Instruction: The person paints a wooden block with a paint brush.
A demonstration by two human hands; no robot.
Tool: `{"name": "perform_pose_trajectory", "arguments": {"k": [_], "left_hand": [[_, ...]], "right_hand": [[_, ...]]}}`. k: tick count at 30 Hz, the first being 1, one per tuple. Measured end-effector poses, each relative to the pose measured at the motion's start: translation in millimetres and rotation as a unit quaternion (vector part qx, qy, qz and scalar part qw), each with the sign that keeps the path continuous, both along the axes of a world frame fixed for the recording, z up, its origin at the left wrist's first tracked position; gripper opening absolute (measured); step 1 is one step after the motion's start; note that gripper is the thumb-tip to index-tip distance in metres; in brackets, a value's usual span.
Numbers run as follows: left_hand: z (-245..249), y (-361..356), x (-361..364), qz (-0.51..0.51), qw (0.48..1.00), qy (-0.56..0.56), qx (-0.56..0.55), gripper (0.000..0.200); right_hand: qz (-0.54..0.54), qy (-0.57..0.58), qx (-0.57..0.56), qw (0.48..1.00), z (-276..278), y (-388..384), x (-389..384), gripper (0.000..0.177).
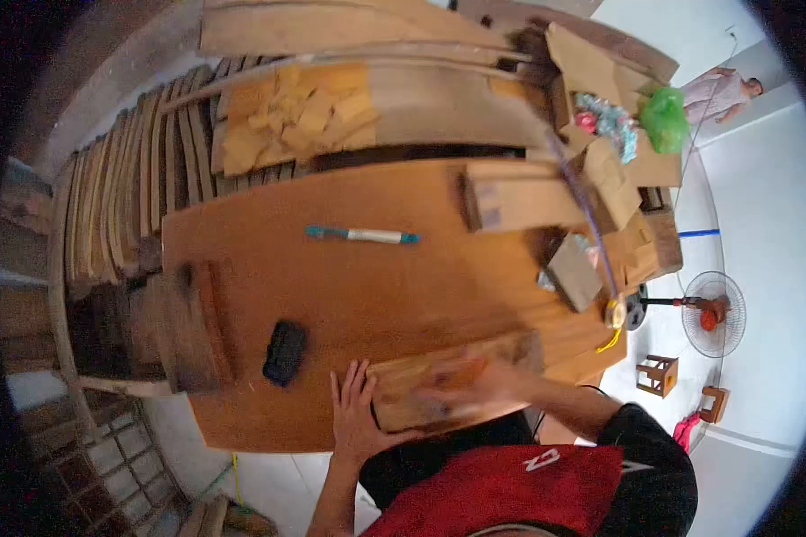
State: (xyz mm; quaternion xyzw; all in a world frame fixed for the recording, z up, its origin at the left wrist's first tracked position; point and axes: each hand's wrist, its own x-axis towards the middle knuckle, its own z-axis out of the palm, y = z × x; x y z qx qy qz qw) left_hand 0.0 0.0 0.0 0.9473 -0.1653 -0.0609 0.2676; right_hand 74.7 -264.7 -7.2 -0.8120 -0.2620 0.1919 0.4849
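Wood board [403,389] lies along the near edge of the worktop [269,251], right in front of the person in the red and black top [501,492]. From where I stand, the left hand [358,412] rests at the board's left end, its fingers spread apart and its thumb stretched out along the near side. The right hand [475,385] is over the middle of the board, so blurred that I cannot tell whether its fingers are apart or closed on something; a patch of orange shows beside it.

Toward the far edge, about midway along, lies a teal-and-white pen [372,235]. A black block [285,352] sits left of the left hand, well apart from the pen, and a wooden piece [213,322] stands by the left edge. Near the far right corner is a long box [528,199], with a smaller box [573,271] just nearer along the right side.
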Motion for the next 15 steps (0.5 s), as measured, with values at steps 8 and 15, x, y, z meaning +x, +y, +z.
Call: {"name": "perform_pose_trajectory", "arguments": {"k": [8,15], "left_hand": [[-56.2,-130.5,-25.2,0.017,0.994,-0.052,-0.097,0.113],[-66.5,-126.1,-31.5,0.028,0.983,-0.105,-0.147,0.11]], "right_hand": [[-0.014,-0.049,-0.013,0.999,-6.3,-96.5,-22.2,0.03],[0.022,-0.064,-0.002,0.998,-10.0,-96.5,-57.4,0.03]]}}
